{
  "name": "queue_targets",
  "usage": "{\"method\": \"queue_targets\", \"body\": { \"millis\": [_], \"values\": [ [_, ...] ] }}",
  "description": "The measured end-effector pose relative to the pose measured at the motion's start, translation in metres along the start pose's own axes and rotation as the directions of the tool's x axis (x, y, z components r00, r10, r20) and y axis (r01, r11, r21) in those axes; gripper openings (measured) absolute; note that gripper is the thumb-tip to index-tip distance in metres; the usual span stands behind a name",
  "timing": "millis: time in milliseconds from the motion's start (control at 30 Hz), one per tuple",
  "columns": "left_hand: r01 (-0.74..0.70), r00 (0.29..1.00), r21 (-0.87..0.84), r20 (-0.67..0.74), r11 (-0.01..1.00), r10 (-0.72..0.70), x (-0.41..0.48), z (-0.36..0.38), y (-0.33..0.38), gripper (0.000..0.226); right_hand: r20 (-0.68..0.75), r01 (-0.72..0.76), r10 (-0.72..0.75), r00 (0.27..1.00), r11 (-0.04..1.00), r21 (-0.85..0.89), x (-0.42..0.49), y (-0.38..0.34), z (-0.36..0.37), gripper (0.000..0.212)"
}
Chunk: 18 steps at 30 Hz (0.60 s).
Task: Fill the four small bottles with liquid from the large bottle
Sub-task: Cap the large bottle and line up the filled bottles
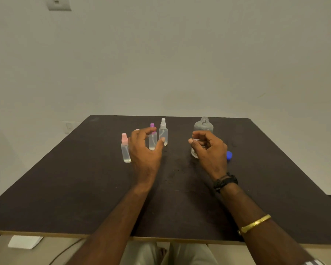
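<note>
The large bottle [203,126], of clear rounded plastic with its threaded neck uncapped, stands upright on the dark worktop [84,188], directly behind the right hand [210,152], the nearer one. A blue cap [229,155] lies just beside it. The right hand's fingers are loosely curled, and nothing is seen to be held. The left hand [144,150] is held relaxed and part-spread before the small bottles [163,132]. These are upright clear cylinders with spray tops, and one is largely hidden.

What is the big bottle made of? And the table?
The big bottle looks like clear, glossy plastic: you see through it, and its neck has moulded threads. The table looks like dark matt board, probably laminated wood; its front edge shows pale.
</note>
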<state>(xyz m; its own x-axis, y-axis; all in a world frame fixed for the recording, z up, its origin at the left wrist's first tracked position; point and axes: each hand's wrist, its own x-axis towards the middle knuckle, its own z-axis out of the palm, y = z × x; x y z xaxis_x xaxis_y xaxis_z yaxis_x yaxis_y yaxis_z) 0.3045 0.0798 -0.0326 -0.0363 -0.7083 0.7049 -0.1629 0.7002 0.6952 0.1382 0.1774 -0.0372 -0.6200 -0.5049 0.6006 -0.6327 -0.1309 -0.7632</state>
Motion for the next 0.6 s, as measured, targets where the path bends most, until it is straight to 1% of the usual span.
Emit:
{"method": "queue_targets", "body": {
  "millis": [133, 267, 467, 600],
  "values": [
    [0.04, 0.989, -0.085, 0.145, 0.996, -0.028, -0.015, 0.027, 0.013, 0.037, -0.019, 0.01, -0.011, 1.0, 1.0, -0.017, 0.0, 0.004, -0.011, 0.021],
    [0.07, 0.974, -0.11, 0.221, 0.991, -0.044, -0.023, 0.05, 0.021, 0.039, -0.034, -0.005, 0.004, 0.999, 0.999, -0.043, 0.0, 0.007, -0.023, 0.021],
    [0.12, 0.934, -0.059, 0.346, 0.991, -0.092, -0.039, 0.075, 0.029, 0.061, -0.037, -0.057, 0.053, 0.998, 0.992, -0.114, -0.003, 0.012, -0.041, 0.018],
    [0.156, 0.918, -0.024, 0.372, 0.987, -0.136, -0.045, 0.088, 0.033, 0.075, -0.051, -0.106, 0.099, 0.994, 0.981, -0.164, -0.002, 0.015, -0.051, 0.015]
  ]
}}
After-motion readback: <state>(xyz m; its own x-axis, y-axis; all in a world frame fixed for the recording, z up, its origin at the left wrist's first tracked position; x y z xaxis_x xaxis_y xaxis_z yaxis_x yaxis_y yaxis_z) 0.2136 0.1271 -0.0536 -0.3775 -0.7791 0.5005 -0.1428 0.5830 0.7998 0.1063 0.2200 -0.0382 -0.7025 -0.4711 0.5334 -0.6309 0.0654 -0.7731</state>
